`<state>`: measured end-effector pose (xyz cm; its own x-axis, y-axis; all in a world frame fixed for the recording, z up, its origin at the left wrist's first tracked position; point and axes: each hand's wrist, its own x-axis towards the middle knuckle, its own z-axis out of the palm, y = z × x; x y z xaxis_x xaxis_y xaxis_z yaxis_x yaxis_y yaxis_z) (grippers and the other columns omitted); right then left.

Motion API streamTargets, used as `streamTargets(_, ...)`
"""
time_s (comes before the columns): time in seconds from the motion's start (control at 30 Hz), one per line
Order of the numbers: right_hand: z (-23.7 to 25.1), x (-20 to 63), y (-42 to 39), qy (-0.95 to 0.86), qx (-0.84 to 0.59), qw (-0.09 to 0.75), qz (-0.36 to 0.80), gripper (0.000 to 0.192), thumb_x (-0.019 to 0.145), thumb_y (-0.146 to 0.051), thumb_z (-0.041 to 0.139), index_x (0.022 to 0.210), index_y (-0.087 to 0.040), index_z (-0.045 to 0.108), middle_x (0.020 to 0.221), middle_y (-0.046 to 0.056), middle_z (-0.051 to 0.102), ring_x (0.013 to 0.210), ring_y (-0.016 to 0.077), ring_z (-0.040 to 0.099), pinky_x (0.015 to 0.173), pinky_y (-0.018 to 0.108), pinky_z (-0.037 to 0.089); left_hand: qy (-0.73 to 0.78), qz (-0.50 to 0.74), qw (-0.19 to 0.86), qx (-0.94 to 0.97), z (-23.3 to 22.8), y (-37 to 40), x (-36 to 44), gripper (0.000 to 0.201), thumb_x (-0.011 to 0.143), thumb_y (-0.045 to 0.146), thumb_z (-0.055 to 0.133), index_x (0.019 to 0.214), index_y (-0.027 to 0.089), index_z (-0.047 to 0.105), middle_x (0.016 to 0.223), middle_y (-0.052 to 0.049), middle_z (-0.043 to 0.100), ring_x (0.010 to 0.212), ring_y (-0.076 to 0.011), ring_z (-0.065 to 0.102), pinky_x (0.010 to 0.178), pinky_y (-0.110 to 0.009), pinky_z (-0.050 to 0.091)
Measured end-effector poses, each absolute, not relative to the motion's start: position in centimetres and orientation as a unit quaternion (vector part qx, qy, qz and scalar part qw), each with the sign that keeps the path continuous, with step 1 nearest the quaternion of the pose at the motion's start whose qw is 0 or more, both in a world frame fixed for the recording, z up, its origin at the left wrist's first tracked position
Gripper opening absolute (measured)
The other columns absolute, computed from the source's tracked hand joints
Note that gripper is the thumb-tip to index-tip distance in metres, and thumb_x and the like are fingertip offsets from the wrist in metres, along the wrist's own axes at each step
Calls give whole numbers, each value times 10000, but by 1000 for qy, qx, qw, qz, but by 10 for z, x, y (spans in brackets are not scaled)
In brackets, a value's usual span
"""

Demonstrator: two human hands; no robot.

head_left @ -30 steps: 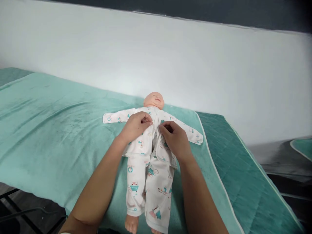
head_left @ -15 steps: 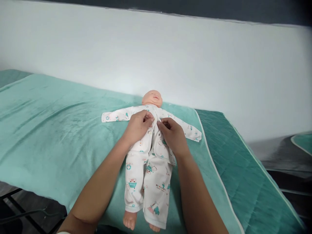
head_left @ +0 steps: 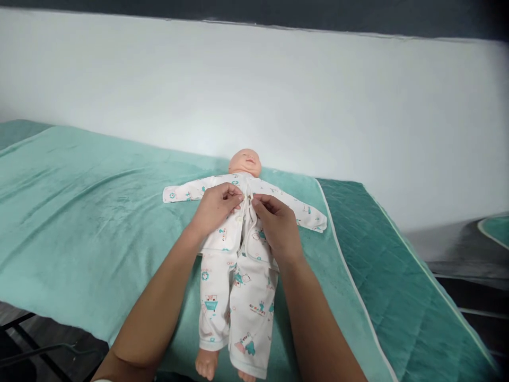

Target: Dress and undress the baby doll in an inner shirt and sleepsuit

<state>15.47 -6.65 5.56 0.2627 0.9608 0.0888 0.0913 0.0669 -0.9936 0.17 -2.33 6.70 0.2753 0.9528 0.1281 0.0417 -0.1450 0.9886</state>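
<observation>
A baby doll (head_left: 243, 161) lies on its back, its head toward the wall and its bare feet toward me. It wears a white printed jacket (head_left: 220, 241) with spread sleeves, and matching trousers (head_left: 252, 307). My left hand (head_left: 221, 207) pinches the jacket's front edge at the chest. Opposite it, my right hand (head_left: 277, 220) pinches the other front edge. A small gap separates the fingertips, with a fastener visible between them. Below the hands the two front flaps hang apart at the hem.
A light green blanket (head_left: 99, 228) lies under the doll. To the right is a darker green quilted cover (head_left: 382, 265). A white wall (head_left: 254, 90) rises behind. At the lower left, dark metal bars (head_left: 35, 339) show beneath the blanket's edge.
My fingers have drawn slightly apart at the chest, and a fastener now shows between them. The doll and hands sit slightly further left in view.
</observation>
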Motion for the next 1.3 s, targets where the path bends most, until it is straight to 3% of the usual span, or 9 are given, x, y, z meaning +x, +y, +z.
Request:
streamTargets(0.1, 52, 155, -66, -462, -557, 569, 390, 270, 800, -414, 712, 975, -212, 751, 914, 22, 734, 855, 175, 637, 812, 312, 475, 413, 449, 483, 629, 65, -23, 5, 136, 826, 302, 645, 830, 167, 660, 663, 15, 597, 612, -101, 539, 606, -232, 425)
streamTargets(0.27, 51, 158, -65, -479, -522, 563, 426, 302, 777, -416, 738, 989, -201, 728, 816, 0, 668, 735, 136, 582, 699, 274, 456, 423, 461, 449, 638, 60, -22, 8, 125, 808, 291, 655, 809, 170, 685, 677, 10, 611, 604, -96, 506, 580, -227, 385)
streamTargets(0.6, 57, 150, -70, -539, -570, 502, 364, 327, 762, -395, 732, 1009, -214, 616, 814, -9, 634, 664, 128, 514, 652, 274, 443, 423, 473, 501, 589, 59, -21, 8, 144, 718, 277, 733, 700, 151, 667, 689, -18, 674, 631, -115, 582, 603, -236, 438)
streamTargets(0.77, 58, 148, -70, -560, -589, 479, 331, 313, 766, -361, 714, 1021, -232, 586, 778, -26, 640, 675, 142, 552, 675, 287, 454, 400, 459, 531, 589, 62, -21, 5, 163, 716, 295, 742, 733, 145, 680, 734, -28, 688, 675, -127, 613, 643, -246, 468)
streamTargets(1.1, 61, 143, -73, -581, -614, 454, 280, 247, 799, -328, 637, 1020, -240, 573, 792, -15, 661, 703, 167, 595, 678, 304, 451, 425, 442, 463, 640, 63, -26, 6, 200, 747, 321, 737, 835, 166, 645, 805, -18, 678, 738, -131, 613, 671, -242, 461)
streamTargets(1.3, 63, 141, -75, -596, -621, 436, 264, 292, 812, -309, 610, 1095, -256, 563, 767, -33, 667, 688, 168, 596, 664, 302, 437, 411, 448, 474, 637, 64, -27, 6, 152, 782, 283, 693, 867, 182, 619, 837, -12, 663, 776, -127, 620, 718, -245, 472)
